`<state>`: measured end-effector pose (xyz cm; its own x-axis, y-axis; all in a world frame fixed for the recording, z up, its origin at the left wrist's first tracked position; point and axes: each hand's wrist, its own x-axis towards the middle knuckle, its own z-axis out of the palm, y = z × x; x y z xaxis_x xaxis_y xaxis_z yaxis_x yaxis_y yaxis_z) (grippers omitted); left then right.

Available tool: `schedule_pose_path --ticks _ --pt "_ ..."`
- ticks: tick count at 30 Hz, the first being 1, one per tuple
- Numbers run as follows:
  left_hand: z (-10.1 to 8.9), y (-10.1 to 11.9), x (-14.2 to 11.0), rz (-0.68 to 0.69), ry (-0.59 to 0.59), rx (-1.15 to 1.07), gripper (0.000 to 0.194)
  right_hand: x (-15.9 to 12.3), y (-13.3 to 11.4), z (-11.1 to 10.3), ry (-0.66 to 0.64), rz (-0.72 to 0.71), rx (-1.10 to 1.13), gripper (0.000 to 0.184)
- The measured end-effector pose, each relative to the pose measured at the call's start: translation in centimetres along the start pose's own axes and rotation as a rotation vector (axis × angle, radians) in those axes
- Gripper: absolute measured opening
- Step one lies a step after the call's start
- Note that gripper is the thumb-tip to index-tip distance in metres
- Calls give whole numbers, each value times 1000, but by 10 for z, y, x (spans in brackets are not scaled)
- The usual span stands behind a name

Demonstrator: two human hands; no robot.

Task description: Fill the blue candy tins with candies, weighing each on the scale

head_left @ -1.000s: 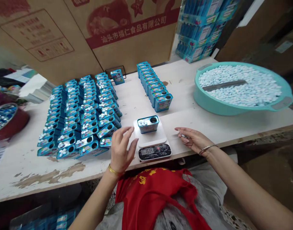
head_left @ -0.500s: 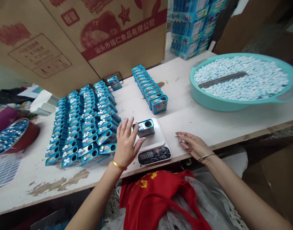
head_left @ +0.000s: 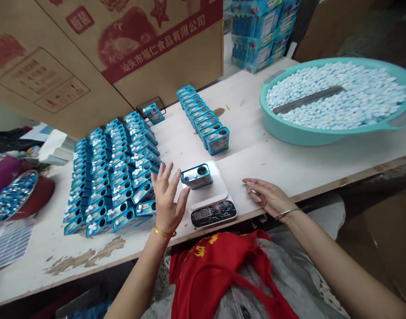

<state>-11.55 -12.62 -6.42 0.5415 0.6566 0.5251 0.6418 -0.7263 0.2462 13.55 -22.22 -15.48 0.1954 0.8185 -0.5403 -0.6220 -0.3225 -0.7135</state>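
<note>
My open left fingers (head_left: pixel 166 177) beside the tin (head_left: pixel 196 176) on the scale (head_left: pixel 207 188)

My left fingers are spread wide, holding nothing, just clear of the tin, which sits on the scale's white platform. My right fingers (head_left: pixel 257 186) rest curled on the tabletop (head_left: pixel 256 146), pinching a small pale thing (head_left: pixel 252 191), too small to tell what. Packed ranks of tins (head_left: pixel 116 186) crowd in just left of my left hand, and a single row of tins (head_left: pixel 201 117) lies beyond the scale. Bare, scuffed tabletop stretches right towards a teal basin (head_left: pixel 276 128) heaped with mints (head_left: pixel 338 95). The near edge runs just in front of the scale, above my red apron (head_left: pixel 222 274). A cardboard box (head_left: pixel 106 53) looms past the far side.
</note>
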Motion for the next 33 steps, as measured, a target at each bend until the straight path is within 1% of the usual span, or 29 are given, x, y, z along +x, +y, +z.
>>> schedule_pose_path --ticks 2,4,6,8,10,11,15,18,20,23,28,33 --pt "-1 -1 -6 21 -23 -3 42 0 -1 -1 -6 -6 -5 35" --pt "3 1 -8 62 -89 15 42 1 0 -1 -15 -13 -11 34" --pt "10 5 -4 98 -155 32 43 1 1 -2 -17 -17 -13 33" --pt "15 9 3 116 -191 37 44 1 2 -2 -10 -19 -13 33" --pt "16 11 11 108 -184 20 43 1 3 -2 -1 -20 -11 33" --pt "14 10 13 92 -161 5 42 1 3 -2 1 -20 -9 33" --pt "-3 -2 15 -24 -5 -89 34 1 4 -3 -5 -29 -3 32" --pt "-16 -15 9 -107 46 -134 30 1 3 -4 -7 -28 -10 31" --pt "-21 -22 5 -142 52 -137 28 1 3 -4 -6 -22 -13 31" --pt "-22 -26 4 -164 49 -134 28 1 3 -4 -6 -19 -18 31" --pt "-17 -24 13 -112 -27 -149 29 0 3 -3 1 -30 -29 32" --pt "-9 -22 21 -68 -70 -164 30 0 3 -4 -6 -12 -21 31"
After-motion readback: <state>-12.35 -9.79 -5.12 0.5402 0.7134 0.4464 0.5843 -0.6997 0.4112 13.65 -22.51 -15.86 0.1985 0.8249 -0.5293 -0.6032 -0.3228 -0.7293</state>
